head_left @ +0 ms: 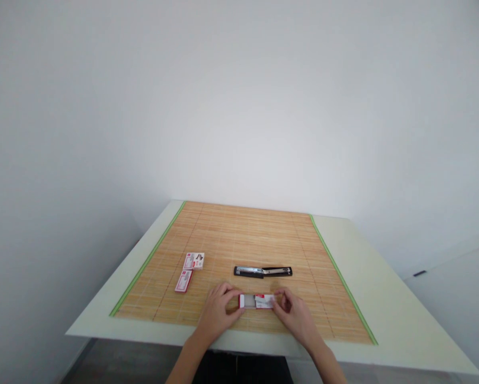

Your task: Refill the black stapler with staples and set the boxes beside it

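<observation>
I see both hands, left hand and right hand, fingers grasping the small red-and-white cardboard box; black metal stapler at 12 o'clock.

Plain office-like room: bare white walls, a pale table with bamboo mat, stapler, staple boxes.

Woven bamboo-slat mat, tan, ribbed matt surface, green cloth-looking edging. Smooth pale cream table top, matt. Black and silver stapler lying opened out: glossy metal rail, dark plastic-looking body. Two small red-and-white cardboard boxes, printed paper finish. Red-and-white paper box between the hands, slight sheen. Wall flat matt white.
</observation>
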### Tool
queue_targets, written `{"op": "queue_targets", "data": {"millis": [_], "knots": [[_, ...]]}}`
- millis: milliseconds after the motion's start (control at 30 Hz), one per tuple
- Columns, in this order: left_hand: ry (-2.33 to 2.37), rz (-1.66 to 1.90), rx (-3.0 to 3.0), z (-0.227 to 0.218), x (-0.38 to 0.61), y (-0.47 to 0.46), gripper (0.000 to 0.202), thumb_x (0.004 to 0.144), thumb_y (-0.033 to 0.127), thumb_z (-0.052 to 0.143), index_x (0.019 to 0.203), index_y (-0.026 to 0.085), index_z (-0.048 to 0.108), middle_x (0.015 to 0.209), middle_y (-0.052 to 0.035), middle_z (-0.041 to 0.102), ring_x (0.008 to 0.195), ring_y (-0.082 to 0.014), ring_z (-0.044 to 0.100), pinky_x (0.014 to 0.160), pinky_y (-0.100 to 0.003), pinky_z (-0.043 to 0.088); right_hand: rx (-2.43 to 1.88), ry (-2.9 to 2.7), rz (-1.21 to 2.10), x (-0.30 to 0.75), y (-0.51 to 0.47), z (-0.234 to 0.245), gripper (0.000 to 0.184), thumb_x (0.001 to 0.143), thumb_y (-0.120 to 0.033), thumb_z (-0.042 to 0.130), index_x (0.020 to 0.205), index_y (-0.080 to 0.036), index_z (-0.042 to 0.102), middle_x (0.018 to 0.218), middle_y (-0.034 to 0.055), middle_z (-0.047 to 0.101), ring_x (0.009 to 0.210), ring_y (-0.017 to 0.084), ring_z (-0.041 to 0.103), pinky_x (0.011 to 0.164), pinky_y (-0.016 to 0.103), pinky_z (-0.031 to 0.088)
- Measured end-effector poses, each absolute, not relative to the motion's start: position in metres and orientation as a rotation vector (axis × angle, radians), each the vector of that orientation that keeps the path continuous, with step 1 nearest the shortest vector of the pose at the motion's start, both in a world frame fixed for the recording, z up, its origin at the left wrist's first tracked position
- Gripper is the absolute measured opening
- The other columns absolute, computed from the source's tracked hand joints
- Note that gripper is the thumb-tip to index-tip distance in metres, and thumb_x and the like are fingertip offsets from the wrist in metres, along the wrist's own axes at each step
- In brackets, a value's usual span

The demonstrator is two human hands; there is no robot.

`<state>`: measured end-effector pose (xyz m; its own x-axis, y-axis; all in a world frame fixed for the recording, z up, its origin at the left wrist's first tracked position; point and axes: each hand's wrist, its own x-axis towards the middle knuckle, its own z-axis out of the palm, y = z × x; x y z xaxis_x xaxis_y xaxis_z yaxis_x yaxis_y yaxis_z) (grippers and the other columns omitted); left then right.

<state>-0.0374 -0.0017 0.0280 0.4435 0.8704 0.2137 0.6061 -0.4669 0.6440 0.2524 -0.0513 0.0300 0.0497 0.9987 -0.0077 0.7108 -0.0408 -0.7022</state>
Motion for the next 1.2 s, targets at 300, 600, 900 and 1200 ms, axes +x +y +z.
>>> {"op": "queue_targets", "data": {"millis": [300, 600, 900, 1200], "knots": [[1.192, 0.643, 2.23, 0.029, -0.011, -0.004, 0.048, 0.081, 0.039, 0.08, 0.127, 0.036, 0.067, 0.112, -0.0024, 0.07, 0.109, -0.0277, 0.059, 0.096, -0.043, 0.042, -1.604, -1.9, 0.836, 0.241, -0.046, 0.046, 0.025, 0.084, -0.026, 0.068, 0.108, -0.024, 0.073, 0.086, 0.001, 0.064, 0.077, 0.018, 0.061, 0.069, 0.027, 0.045], [1.16, 0.79, 2.118, 0.024, -0.014, 0.001, 0.041, 0.088, 0.04, 0.073, 0.128, 0.033, 0.065, 0.104, -0.0026, 0.069, 0.1, -0.024, 0.062, 0.094, -0.039, 0.046, -1.627, -1.875, 0.784, 0.225, -0.044, 0.058, 0.046, 0.08, -0.03, 0.078, 0.125, -0.027, 0.07, 0.101, 0.0029, 0.066, 0.088, 0.02, 0.063, 0.08, 0.029, 0.049], [1.375, 0.755, 2.167, 0.031, -0.021, 0.072, 0.046, 0.082, 0.038, 0.077, 0.126, 0.029, 0.068, 0.125, -0.0059, 0.061, 0.119, -0.028, 0.053, 0.104, -0.042, 0.039, -1.691, -1.893, 0.718, 0.196, -0.033, 0.061, 0.015, 0.088, -0.035, 0.074, 0.1, -0.027, 0.079, 0.098, 0.0034, 0.068, 0.09, 0.02, 0.065, 0.08, 0.028, 0.048], [1.258, 0.688, 2.195, 0.029, -0.011, 0.044, 0.03, 0.085, 0.047, 0.076, 0.112, 0.034, 0.073, 0.116, -0.0022, 0.067, 0.113, -0.027, 0.053, 0.097, -0.04, 0.035, -1.685, -1.922, 0.586, 0.209, -0.012, 0.068, 0.021, 0.095, -0.036, 0.062, 0.104, -0.025, 0.078, 0.083, 0.0018, 0.063, 0.076, 0.018, 0.06, 0.071, 0.026, 0.042]]}}
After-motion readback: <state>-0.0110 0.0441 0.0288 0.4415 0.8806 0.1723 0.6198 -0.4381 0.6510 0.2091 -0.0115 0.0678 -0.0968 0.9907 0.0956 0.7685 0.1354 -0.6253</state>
